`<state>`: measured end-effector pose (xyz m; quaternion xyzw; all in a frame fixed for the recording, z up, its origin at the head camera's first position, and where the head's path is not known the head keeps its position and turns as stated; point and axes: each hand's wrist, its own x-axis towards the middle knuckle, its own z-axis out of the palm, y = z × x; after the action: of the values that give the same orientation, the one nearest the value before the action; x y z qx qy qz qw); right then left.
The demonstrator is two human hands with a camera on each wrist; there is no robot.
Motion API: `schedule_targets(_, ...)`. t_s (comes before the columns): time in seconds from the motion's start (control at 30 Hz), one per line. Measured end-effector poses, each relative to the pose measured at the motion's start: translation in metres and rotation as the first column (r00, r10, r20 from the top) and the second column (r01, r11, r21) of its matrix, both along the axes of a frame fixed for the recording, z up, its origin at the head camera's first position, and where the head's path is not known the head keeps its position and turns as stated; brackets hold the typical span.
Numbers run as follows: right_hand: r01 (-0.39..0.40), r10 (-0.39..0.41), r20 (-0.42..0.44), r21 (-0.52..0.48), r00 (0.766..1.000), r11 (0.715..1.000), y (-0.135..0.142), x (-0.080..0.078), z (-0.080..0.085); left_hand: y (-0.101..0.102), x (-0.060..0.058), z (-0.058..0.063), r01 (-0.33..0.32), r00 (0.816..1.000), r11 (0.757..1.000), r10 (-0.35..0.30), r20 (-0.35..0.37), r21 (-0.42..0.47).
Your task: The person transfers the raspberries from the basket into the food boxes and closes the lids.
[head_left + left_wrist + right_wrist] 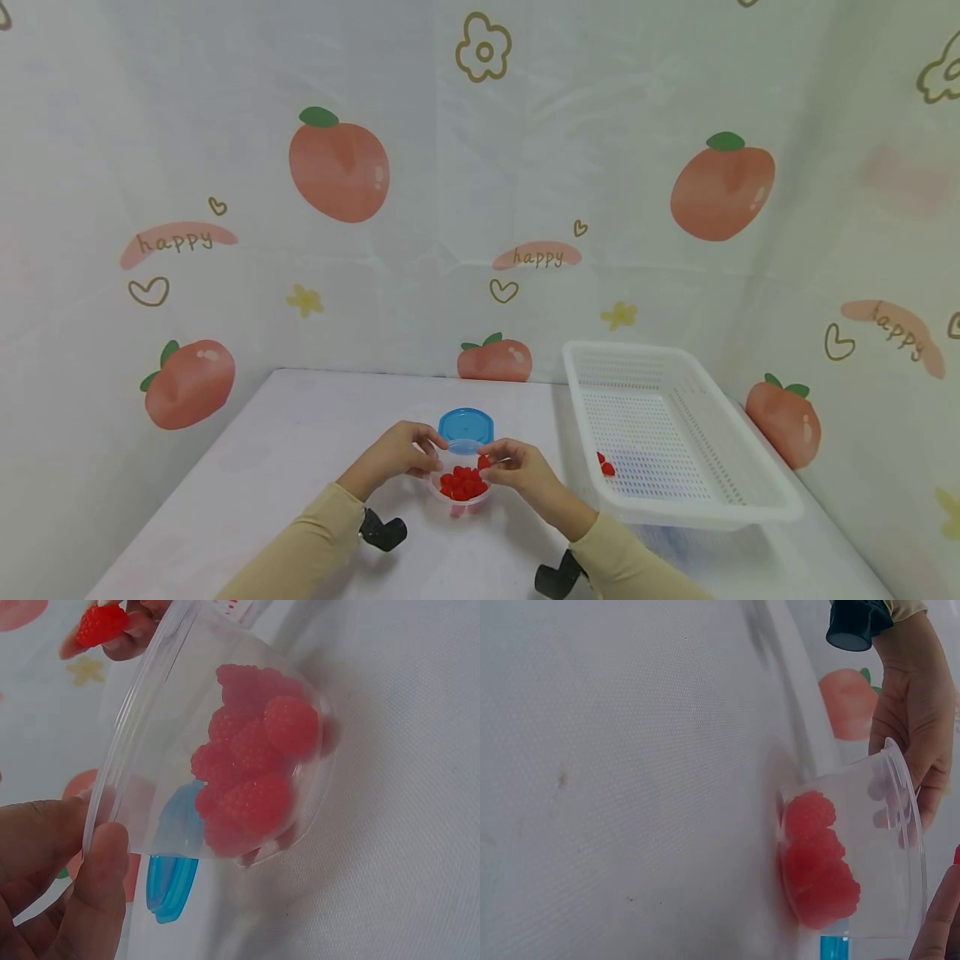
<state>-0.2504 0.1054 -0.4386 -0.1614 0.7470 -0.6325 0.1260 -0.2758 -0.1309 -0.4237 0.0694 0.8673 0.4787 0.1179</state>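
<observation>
A clear plastic tub point(161, 727) stands on the table with several red raspberries point(255, 765) heaped in its bottom. My left hand point(401, 450) pinches the tub's rim on the left side, thumb and fingers on either side of the wall. Over the right part of the rim, my right hand point(519, 467) holds a single raspberry point(103, 625) between its fingertips. In the right wrist view that held raspberry shows only as a sliver at the edge. Just behind the tub lies a blue lid point(467, 425).
To the right stands a large white perforated basket point(765, 504), with a few more raspberries point(607, 468) by its near left wall. A patterned curtain point(420, 317) hangs behind the white table point(315, 417). Black cameras are strapped to both wrists.
</observation>
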Motion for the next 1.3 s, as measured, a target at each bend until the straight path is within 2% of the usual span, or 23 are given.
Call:
schedule_targets(0.53, -0.003, 0.003, -0.006, -0.002, 1.0, 1.0, 0.0, 0.003, 0.003, 0.001, 0.003, 0.004, -0.009, 1.0, 1.0, 0.009, 0.009, 0.0)
schedule_targets(0.73, -0.009, 0.009, -0.028, -0.003, 1.0, 1.0, 0.0, 0.006, 0.013, 0.001, 0.004, 0.005, 0.0, 1.0, 1.0, 0.0, -0.001, -0.005)
schedule_targets(0.87, -0.034, 0.033, -0.079, -0.015, 0.996, 0.999, 0.006, 0.01, 0.032, 0.001, 0.005, 0.006, 0.0, 1.0, 1.0, 0.0, -0.004, -0.003)
schedule_targets(1.0, -0.055, 0.048, -0.145, -0.041, 0.988, 0.998, 0.021, 0.011, 0.06, 0.001, 0.006, 0.006, -0.005, 1.0, 1.0, 0.005, 0.005, 0.006)
schedule_targets(1.17, -0.002, -0.027, -0.23, -0.126, 0.973, 0.992, 0.047, 0.003, 0.099, 0.001, 0.005, 0.005, 0.001, 1.0, 1.0, -0.001, 0.003, 0.004)
schedule_targets(1.3, 0.052, -0.125, -0.298, -0.243, 0.946, 0.969, 0.073, -0.012, 0.12, 0.001, 0.003, 0.004, 0.003, 1.0, 1.0, -0.003, -0.004, -0.004)
